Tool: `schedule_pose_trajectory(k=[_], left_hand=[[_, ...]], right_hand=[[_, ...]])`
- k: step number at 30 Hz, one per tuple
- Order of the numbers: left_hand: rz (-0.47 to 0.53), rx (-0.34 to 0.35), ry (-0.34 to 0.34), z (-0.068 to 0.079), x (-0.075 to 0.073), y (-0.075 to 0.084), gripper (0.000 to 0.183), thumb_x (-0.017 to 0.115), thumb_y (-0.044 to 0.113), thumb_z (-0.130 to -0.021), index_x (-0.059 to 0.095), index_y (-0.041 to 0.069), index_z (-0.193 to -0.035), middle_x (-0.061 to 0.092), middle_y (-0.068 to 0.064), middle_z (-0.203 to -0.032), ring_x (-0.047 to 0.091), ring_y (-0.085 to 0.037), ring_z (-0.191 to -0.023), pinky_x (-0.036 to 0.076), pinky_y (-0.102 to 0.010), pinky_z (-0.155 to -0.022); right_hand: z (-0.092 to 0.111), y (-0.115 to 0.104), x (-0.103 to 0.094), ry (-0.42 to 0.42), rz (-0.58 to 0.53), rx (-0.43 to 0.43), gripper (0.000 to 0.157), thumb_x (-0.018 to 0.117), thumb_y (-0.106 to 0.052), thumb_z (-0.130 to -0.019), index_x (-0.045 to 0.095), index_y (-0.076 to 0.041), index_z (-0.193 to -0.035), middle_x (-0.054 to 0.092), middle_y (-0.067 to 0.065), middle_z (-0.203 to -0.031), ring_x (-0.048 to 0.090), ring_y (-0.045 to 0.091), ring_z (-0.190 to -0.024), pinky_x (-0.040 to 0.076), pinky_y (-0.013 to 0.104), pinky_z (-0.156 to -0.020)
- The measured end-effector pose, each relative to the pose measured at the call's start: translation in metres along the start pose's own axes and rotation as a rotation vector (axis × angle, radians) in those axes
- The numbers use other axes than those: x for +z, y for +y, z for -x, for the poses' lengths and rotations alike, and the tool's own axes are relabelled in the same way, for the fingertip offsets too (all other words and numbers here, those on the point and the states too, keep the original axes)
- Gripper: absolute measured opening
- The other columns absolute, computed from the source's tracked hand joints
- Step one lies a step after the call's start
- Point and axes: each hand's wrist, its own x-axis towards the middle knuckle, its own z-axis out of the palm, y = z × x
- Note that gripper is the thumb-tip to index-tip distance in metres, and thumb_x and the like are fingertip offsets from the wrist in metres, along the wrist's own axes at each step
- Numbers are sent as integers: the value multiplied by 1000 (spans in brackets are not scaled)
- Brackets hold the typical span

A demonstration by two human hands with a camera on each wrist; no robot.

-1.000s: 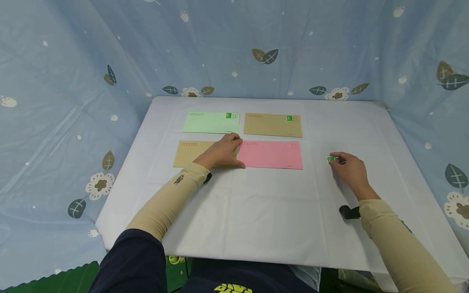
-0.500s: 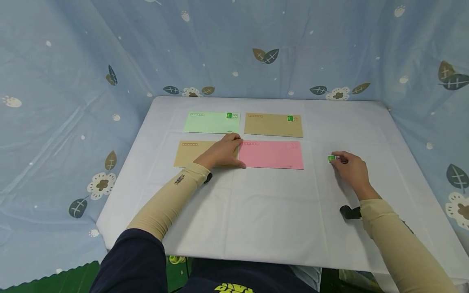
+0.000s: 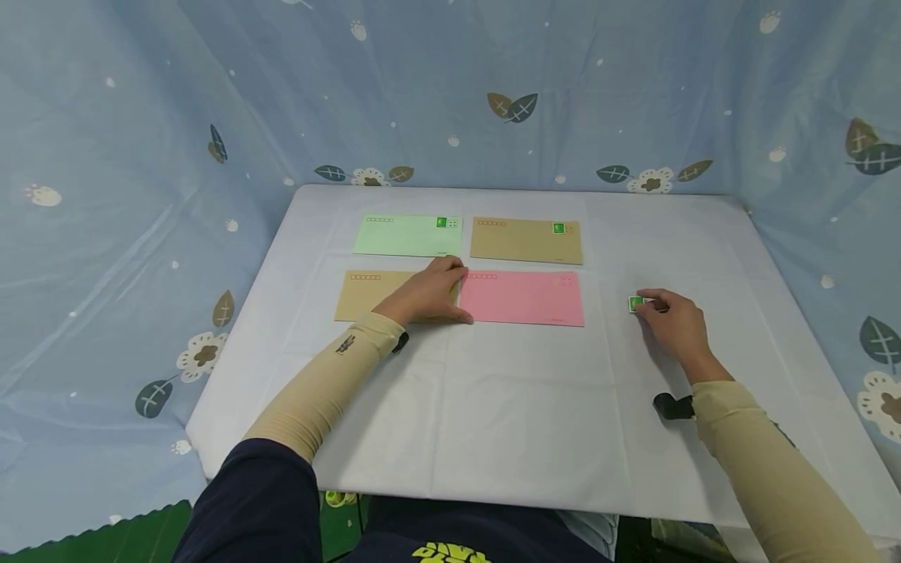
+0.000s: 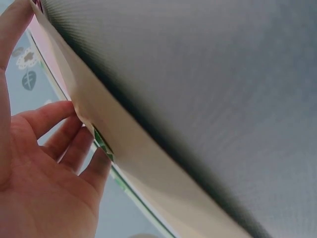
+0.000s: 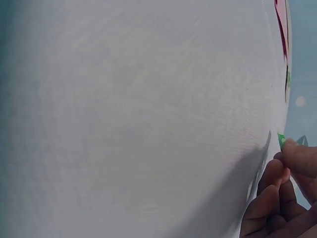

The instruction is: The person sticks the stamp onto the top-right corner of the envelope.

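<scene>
My right hand (image 3: 677,324) pinches a small green stamp with a white border (image 3: 635,304) between thumb and fingertips, over the right side of the table. In the right wrist view the stamp (image 5: 281,139) shows as a green sliver by the thumb. My left hand (image 3: 426,292) rests spread on the right end of the tan envelope (image 3: 366,295) in the front row, covering its corner. Beside it lies a pink envelope (image 3: 524,299) bearing no green stamp. In the left wrist view a green patch (image 4: 102,144) shows on the tan envelope by my fingers.
Behind, a mint green envelope (image 3: 394,237) and another tan envelope (image 3: 524,241) each carry a green stamp at the upper right. All lie flat on the white tablecloth (image 3: 521,407). A blue patterned curtain (image 3: 450,86) borders the table at the back and sides.
The stamp in my right hand has tilted, so more of its green face shows; that hand has shifted only slightly. My left hand stays in place on the tan envelope.
</scene>
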Motion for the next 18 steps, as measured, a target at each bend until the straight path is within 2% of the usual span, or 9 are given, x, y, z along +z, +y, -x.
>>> schedule_pose_trajectory(k=[18], left_hand=[[15,10,16,3,-1,2,106,79,69,-75,44,8,-154,35,-5,-153,32,-19,-140,37,-36,-115]], right_hand=[[-3,-6,0,4,5,-23,40,56,-24,-105,62,-2,-137,66,25,-118,62,37,-103,46,27,-66]])
